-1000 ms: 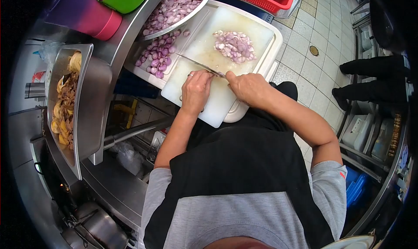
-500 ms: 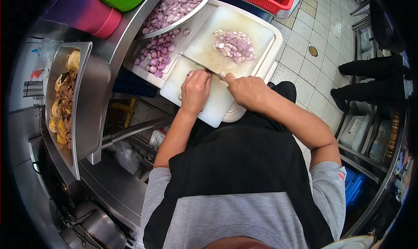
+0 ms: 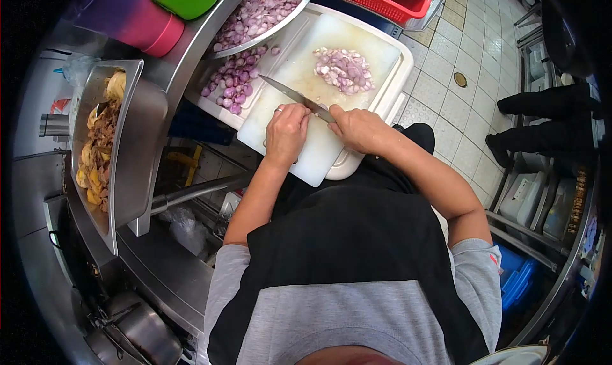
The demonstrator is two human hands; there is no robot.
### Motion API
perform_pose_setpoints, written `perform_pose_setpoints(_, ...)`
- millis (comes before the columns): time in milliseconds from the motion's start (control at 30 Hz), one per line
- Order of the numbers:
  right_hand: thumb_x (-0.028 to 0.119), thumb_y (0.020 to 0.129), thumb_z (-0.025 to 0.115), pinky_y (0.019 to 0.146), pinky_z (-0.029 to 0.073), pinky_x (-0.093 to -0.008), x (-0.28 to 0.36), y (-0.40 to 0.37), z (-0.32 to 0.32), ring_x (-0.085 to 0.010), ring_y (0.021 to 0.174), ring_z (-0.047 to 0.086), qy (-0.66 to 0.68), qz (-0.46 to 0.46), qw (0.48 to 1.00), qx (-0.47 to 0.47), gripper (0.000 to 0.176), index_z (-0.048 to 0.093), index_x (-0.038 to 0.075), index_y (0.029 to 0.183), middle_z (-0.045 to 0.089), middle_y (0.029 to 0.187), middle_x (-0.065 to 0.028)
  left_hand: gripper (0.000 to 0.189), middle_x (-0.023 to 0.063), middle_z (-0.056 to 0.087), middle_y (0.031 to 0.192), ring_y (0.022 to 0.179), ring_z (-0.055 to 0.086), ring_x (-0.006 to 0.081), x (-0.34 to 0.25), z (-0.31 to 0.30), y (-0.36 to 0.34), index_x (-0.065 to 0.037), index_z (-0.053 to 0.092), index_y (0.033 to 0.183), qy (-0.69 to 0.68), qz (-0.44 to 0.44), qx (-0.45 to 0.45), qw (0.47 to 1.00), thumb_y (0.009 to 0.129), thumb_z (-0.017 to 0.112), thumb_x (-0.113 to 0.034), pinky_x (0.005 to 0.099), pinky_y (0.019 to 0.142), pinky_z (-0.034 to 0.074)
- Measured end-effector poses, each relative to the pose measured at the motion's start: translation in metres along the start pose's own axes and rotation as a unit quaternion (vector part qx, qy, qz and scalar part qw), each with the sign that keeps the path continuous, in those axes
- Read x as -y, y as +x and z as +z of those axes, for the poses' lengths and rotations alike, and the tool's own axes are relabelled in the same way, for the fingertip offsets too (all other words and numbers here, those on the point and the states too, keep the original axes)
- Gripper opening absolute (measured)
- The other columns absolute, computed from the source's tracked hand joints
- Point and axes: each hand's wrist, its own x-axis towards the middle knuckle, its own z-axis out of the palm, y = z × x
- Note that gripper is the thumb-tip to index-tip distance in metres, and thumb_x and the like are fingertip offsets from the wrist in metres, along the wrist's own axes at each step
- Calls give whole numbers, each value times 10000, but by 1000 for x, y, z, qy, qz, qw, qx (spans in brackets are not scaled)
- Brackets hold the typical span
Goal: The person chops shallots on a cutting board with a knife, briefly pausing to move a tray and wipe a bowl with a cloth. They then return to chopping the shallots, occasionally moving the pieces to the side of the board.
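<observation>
Knife lay across the white cutting board. I logged its long axis first: the handle end sat in the right hand, and the tip pointed forward and to the person's left, toward the tray of whole peeled shallots.

Right hand: the fingers were wrapped tight around the handle, which was hidden inside the grip.

Left hand: the knuckles faced up and the fingers were curled close together, with the tips pressed down toward the board on the near side of the blade. Whatever sat beneath those fingertips was covered. I could not tell whether they pinned a shallot or rested on bare board.

The blade passed just beyond the left knuckles. I could not confirm contact from the head view. The two hands were near each other, almost meeting at the heel of the blade.

Sliced shallots formed a heap on the far part of the board, beyond the blade and apart from both hands. The right hand was nearer that heap, and the left was nearer the tray.
</observation>
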Motion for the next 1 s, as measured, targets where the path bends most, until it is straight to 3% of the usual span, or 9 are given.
perform_pose_setpoints(300,259,965,513,666,515,-524,9,-11,-12,-424,743,664,-64,-15,997,35,278,472,-7,1031,670,769,-240,100,101,679,876,831,640,291,0,3,-3,-23,656,848,27,9,-14,1000,768,710,0,383,745,517)
perform_pose_setpoints(367,257,964,512,662,518,-519,1,-6,12,-422,741,665,-37,-25,999,-29,279,481,-11,1037,670,770,-238,95,109,675,880,834,636,298,1,3,-4,-25,651,840,22,14,-25,999,768,709,-1,385,745,512)
perform_pose_setpoints(500,273,962,512,684,518,-522,2,0,15,-422,759,666,-25,-11,998,-55,285,497,3,1054,668,779,-247,95,117,663,873,846,630,307,-1,-1,-2,-26,643,839,24,39,-23,999,770,704,-1,392,751,505)
perform_pose_setpoints(600,322,935,536,782,514,-509,-18,4,-5,-403,906,668,10,-10,1000,28,324,546,40,1094,678,928,-254,101,109,633,845,823,610,303,0,3,5,-34,616,827,61,59,0,996,773,701,-23,393,742,503)
perform_pose_setpoints(700,338,924,544,770,520,-502,-35,-7,-29,-403,896,669,-45,-3,999,30,335,575,48,1088,683,928,-240,92,104,618,834,819,604,307,5,7,22,-44,616,824,53,84,4,995,778,694,-25,402,739,503)
perform_pose_setpoints(1000,338,913,558,786,521,-500,-86,6,-55,-385,904,669,-67,39,994,-75,318,610,95,1112,689,929,-212,26,112,627,873,855,619,335,28,54,95,-71,640,847,76,73,37,994,830,648,-89,448,750,514)
